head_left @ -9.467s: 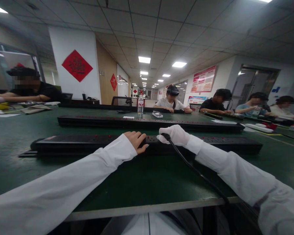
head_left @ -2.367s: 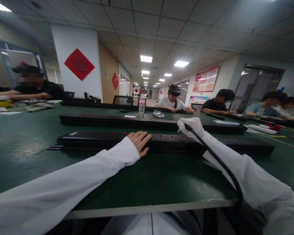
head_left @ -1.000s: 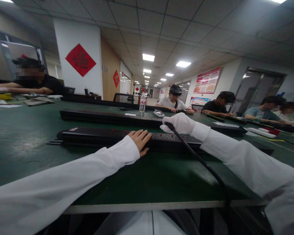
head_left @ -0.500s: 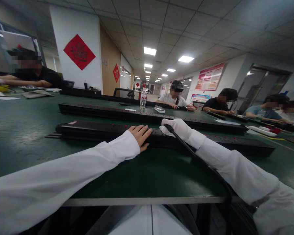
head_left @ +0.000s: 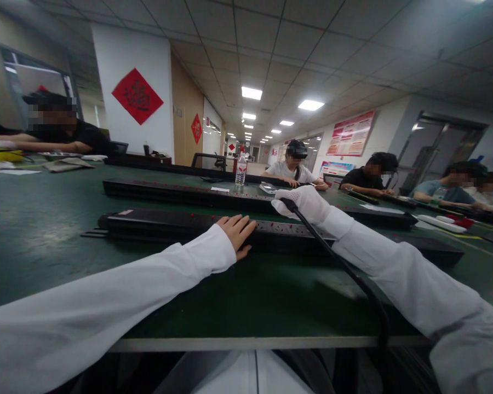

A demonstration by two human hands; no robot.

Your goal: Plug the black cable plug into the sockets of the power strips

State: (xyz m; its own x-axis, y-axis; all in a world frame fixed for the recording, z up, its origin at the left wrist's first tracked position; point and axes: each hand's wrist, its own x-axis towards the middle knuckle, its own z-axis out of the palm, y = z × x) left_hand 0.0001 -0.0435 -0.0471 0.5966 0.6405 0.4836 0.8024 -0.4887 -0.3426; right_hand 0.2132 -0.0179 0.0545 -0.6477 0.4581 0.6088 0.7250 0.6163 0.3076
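A long black power strip (head_left: 148,223) with sockets and red dots along its top lies across the green table before me. My left hand (head_left: 236,232), bare, rests on it with fingers stretched over the top and thumb at the near side. My right hand (head_left: 302,203), in a white glove, is closed around the end of a thick black power cable (head_left: 345,268), a little above the strip's sockets. The plug itself is hidden in my fingers. From there the cable hangs down past the table's front edge.
Behind lies a second black strip (head_left: 160,191), then a third (head_left: 168,169). A water bottle (head_left: 241,171), a small white device (head_left: 268,187) and a paper slip (head_left: 219,189) stand or lie between them. Several people sit around the table, one person (head_left: 293,169) opposite me.
My right hand has risen off the power strip with the cable end, uncovering sockets below it. My left hand stays on the strip. The view has shifted slightly.
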